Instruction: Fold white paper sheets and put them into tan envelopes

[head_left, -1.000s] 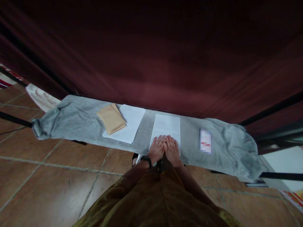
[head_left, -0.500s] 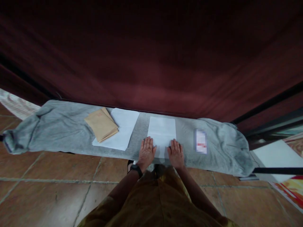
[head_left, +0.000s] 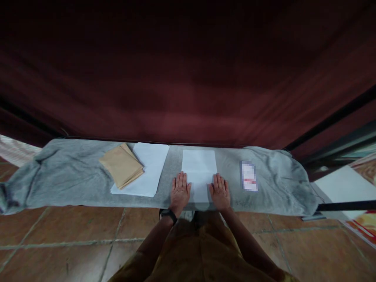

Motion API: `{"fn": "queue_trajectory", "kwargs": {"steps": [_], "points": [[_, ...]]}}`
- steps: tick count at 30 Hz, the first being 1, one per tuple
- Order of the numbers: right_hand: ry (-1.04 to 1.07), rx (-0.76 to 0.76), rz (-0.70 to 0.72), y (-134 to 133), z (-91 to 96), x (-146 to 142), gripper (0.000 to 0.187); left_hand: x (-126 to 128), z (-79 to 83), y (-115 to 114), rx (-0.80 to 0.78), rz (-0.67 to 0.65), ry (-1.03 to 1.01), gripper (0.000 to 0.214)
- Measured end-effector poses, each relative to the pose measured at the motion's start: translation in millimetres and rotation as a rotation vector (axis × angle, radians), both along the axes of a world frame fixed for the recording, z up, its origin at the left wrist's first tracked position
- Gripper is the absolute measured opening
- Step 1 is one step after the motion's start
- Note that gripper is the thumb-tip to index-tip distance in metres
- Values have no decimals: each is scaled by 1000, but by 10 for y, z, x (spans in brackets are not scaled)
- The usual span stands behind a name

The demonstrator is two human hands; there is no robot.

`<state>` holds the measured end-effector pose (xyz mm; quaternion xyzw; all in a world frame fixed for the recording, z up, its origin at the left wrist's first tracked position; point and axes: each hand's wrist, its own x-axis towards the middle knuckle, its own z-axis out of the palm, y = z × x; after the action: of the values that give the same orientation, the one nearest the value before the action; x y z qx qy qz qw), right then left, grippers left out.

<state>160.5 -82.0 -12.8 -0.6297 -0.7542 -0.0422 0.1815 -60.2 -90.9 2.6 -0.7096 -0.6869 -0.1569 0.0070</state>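
A white sheet of paper (head_left: 199, 166) lies on a grey cloth (head_left: 73, 172) that covers a low narrow bench. My left hand (head_left: 179, 191) rests flat on the sheet's near left edge, fingers stretched out; a dark watch is on that wrist. My right hand (head_left: 221, 190) lies flat on the sheet's near right edge, fingers also straight. Neither hand holds anything.
To the left, a stack of tan envelopes (head_left: 121, 170) sits on a second white sheet (head_left: 147, 172). A small blurred card (head_left: 249, 176) lies right of my hands. A dark red curtain (head_left: 188, 78) hangs behind. Brown tiled floor (head_left: 58, 243) is in front.
My hands, pressed side by side at the sheet's near middle a second ago, have slid apart to its left and right edges. The view has shifted slightly.
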Motion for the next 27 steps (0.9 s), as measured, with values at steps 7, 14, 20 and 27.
{"fn": "queue_trajectory", "kwargs": {"steps": [7,14,20,27], "points": [[87,-49,106,478,128,-250,53,231,108,428,11,-90,-8,57],[41,-148,197,1179,204,-549,50,375,174,1081,-134,-135,14,55],[5,-125,98,1445,106,-458,51,156,87,1328,-122,-47,3,58],[34,-39,15,1585,10,-311,55,-13,8,1354,-63,13,10,61]]}}
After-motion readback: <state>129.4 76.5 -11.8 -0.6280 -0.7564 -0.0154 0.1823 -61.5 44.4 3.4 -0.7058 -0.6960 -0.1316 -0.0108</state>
